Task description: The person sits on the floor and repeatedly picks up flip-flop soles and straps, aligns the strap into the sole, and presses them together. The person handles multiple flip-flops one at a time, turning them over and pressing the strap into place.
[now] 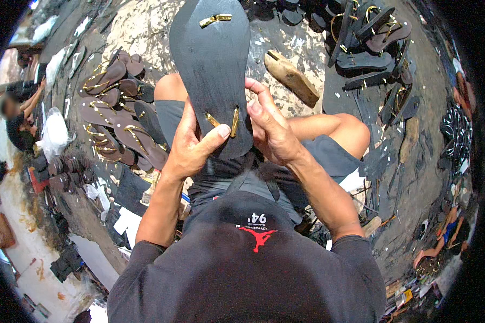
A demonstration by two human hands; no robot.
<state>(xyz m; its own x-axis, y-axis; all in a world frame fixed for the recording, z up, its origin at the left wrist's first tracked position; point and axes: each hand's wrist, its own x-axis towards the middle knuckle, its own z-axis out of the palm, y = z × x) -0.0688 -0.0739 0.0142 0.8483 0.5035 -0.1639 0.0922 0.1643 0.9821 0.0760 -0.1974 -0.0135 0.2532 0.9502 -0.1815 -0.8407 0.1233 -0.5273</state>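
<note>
A black sandal sole (pixel 214 64) is held up before me, its flat face toward me. Gold strap ends (pixel 235 121) poke through two slots near its lower end, and a gold strip (pixel 215 20) crosses a slot near the upper end. My left hand (pixel 193 142) grips the lower left edge, thumb pressed on the face beside the gold ends. At the right edge, my right hand (pixel 272 126) is closed, with fingers bent at the rim and partly hidden behind the sole. Beyond it, a wooden foot-shaped last (pixel 292 79) lies on the ground.
Brown sandals with gold straps (pixel 126 126) are heaped at the left, and black sandals (pixel 366 62) at the right. A second wooden last (pixel 409 140) lies farther right. A white plastic bag (pixel 55 132) sits near another person (pixel 20 121) at the far left.
</note>
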